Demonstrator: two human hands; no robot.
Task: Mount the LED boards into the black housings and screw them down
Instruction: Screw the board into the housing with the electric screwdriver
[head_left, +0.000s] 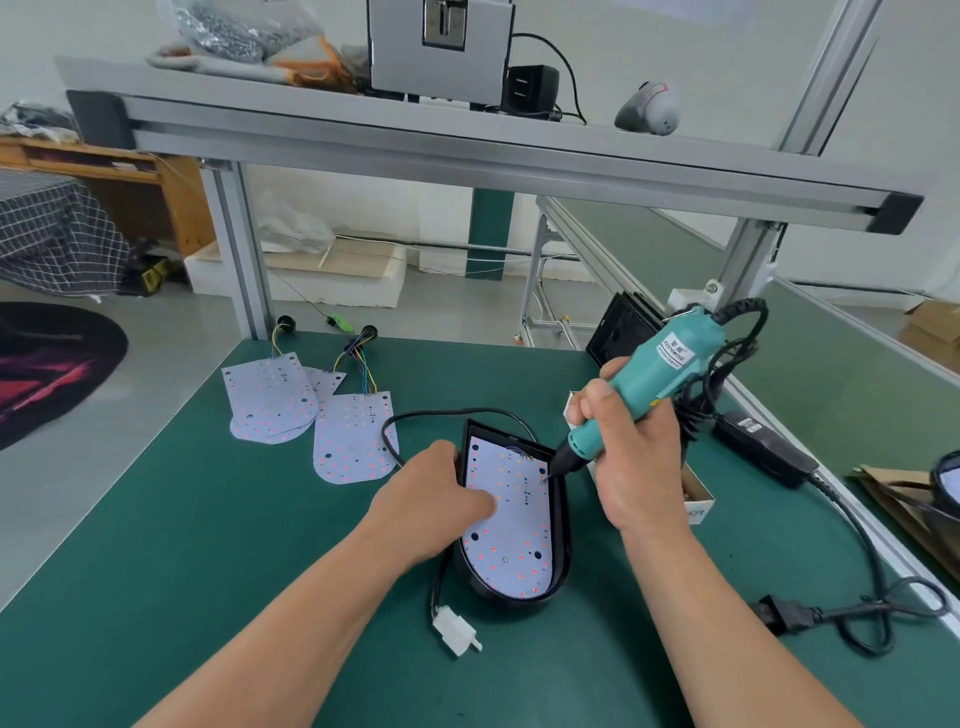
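A black housing (562, 525) lies on the green mat with a white LED board (511, 540) seated inside it. My left hand (434, 501) rests on the housing's left edge, its fingers pressing the board down. My right hand (623, 452) grips a teal electric screwdriver (644, 379), tilted, with its bit touching the board near the right edge, towards the top. Loose LED boards (275, 400) with coloured wires lie in an overlapping pile at the far left, and another spare board (353, 441) lies beside it.
The housing's cable ends in a white connector (457, 631) near the front. A black power adapter (763, 449) and looped cord (878, 608) lie at the right. A small white box (698, 493) sits behind my right hand. More black housings (621, 327) lean at the back.
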